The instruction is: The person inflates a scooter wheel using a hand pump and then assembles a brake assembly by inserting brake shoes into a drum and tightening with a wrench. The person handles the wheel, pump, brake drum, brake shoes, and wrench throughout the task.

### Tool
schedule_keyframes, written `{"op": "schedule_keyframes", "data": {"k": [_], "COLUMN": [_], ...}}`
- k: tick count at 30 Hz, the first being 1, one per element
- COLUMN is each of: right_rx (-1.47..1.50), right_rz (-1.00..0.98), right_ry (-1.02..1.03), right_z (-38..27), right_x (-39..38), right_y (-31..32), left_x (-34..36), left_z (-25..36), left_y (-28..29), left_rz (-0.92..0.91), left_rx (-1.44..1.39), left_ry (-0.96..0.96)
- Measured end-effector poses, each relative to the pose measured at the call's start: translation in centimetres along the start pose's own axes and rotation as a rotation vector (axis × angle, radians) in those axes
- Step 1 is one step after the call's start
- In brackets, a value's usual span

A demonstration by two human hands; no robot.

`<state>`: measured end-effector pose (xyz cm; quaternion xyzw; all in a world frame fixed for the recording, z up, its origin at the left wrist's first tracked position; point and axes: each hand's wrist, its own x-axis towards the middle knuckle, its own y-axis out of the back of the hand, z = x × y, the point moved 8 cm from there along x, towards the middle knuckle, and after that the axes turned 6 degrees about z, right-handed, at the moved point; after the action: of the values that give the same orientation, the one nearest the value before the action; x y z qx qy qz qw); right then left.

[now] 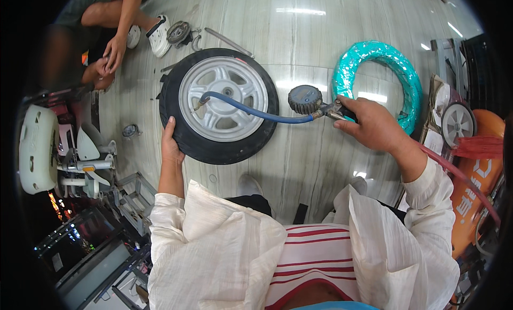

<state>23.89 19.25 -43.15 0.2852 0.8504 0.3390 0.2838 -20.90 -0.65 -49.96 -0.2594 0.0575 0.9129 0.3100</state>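
A small black-tyred wheel with a silver spoked rim stands or leans in front of me, left of centre. My left hand grips its lower left edge, thumb on the tyre and fingers partly hidden behind it. In my right hand is a tyre inflator with a round dark gauge, its trigger end partly covered by my fingers. From it a blue hose curves across to the wheel, its brass end at the rim's left side. A red air hose trails from behind my right wrist.
A ring wrapped in shiny turquoise plastic lies on the floor at right. Beyond it stands an orange tank beside a small grey wheel. A person's hands and metal parts are at far left, above scooter-like parts.
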Motion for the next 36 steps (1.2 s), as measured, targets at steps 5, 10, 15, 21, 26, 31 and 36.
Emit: {"op": "schedule_keyframes", "data": {"k": [5, 10, 15, 21, 26, 31, 36], "right_rx": [-0.043, -0.034, 0.052, 0.011, 0.195, 0.153, -0.034], "right_rz": [-0.009, 0.0, -0.025, -0.033, -0.021, 0.015, -0.027], "right_ry": [0.044, -0.012, -0.117, -0.199, -0.228, -0.175, -0.266], "right_z": [-2.5, -2.6, 0.7, 4.8, 7.8, 10.3, 15.7], "right_x": [1.1, 1.4, 0.7, -2.1, -4.1, -5.1, -5.9], "right_y": [-1.3, -2.1, -2.4, -1.8, -2.5, -3.3, -5.4], "left_x": [0.0, -1.0, -1.3, -0.2, 0.7, -3.2, -6.9], "left_z": [-5.7, -4.8, -0.8, 4.3, 7.9, 6.6, 7.6], "left_y": [5.0, 2.9, 0.1, -5.6, -11.5, -14.7, -16.4], "left_rz": [0.052, 0.021, -0.018, -0.325, -0.307, -0.316, -0.387], "left_rx": [-0.204, -0.286, -0.132, 0.07, 0.327, 0.496, 0.378], "left_ry": [0.15, 0.083, -0.061, 0.205, 0.251, 0.233, -0.036]}}
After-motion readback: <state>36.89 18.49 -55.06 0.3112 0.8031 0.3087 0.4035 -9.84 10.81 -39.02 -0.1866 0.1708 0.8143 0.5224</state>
